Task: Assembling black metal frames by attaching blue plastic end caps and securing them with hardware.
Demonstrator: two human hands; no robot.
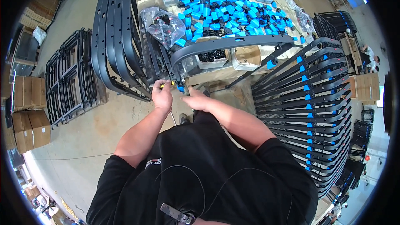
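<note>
Head cam | left hand [162,98] pinches some yellow thing [172,83]; right hand [197,101], can't tell its grip | curved black metal frame [216,44], near-left end between hands, probably table-propped for steadiness | blue plastic caps [233,14] piled far, handy I guess

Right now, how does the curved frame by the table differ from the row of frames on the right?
The curved frame is single, along the table's front; the row of frames packs many together. The left hand and right hand are at one end of the curved frame, but neither is at the row of frames. Both are dark with blue pieces.
</note>
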